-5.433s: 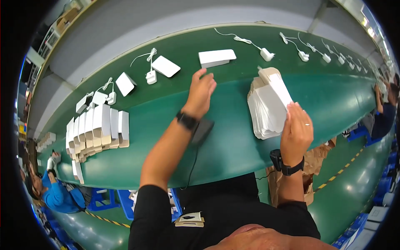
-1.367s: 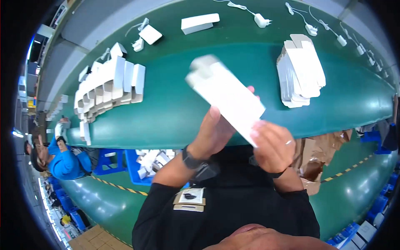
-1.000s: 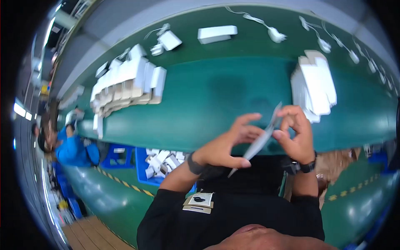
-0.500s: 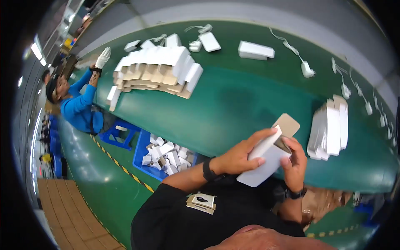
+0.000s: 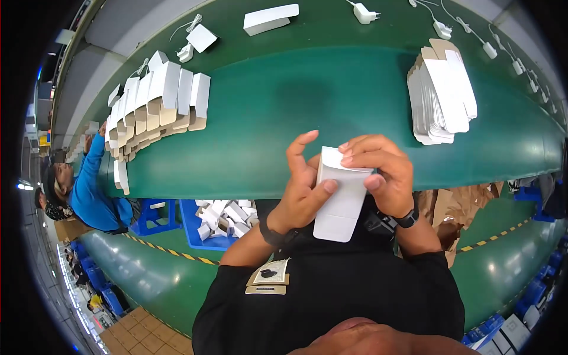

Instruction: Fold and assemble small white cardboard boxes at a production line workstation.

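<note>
Both hands hold a small white cardboard box point(image 5: 340, 198) upright in front of my chest, over the near edge of the green conveyor belt point(image 5: 331, 106). My left hand point(image 5: 305, 189) grips its left side with the thumb across the front. My right hand point(image 5: 381, 171) presses fingertips on the folded top flap. A stack of flat white box blanks point(image 5: 444, 92) lies on the belt to the right. A row of folded white boxes point(image 5: 160, 103) stands on the belt at the left.
White chargers with cables point(image 5: 364, 12) and a long white box point(image 5: 270, 18) lie along the far side of the belt. A blue bin of white pieces point(image 5: 222, 216) sits under the belt. A person in a blue sleeve point(image 5: 89, 183) works at the left.
A flat blank was taken from the right stack, opened up in both hands and turned upright. Now its top flap is pressed down. My head view swung left and back.
</note>
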Tool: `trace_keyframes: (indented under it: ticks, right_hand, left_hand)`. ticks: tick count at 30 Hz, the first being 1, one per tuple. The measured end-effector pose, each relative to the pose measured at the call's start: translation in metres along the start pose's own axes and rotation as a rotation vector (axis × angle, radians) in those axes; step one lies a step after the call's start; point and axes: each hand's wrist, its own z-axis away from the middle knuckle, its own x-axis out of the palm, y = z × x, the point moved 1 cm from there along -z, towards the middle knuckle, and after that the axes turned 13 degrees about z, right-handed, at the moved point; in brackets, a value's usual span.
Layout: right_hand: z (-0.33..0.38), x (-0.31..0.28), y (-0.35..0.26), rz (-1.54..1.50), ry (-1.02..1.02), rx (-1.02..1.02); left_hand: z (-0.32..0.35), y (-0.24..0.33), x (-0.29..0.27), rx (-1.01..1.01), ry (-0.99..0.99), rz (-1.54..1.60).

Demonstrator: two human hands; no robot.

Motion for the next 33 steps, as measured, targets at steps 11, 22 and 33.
trace_keyframes:
  ticks: [11, 22, 33]
  right_hand:
    - [0.001, -0.007, -0.010, -0.013, -0.080, 0.200]
    - [0.003, -0.017, -0.005, 0.140, -0.174, 0.069]
    - [0.007, -0.031, 0.016, 0.130, 0.007, 0.026]
  left_hand:
    - [0.005, 0.009, -0.007, 0.048, -0.266, -0.511]
    - [0.008, -0.001, -0.010, 0.007, -0.211, -0.363]
    - [-0.021, -0.014, 0.011, 0.013, -0.174, -0.330]
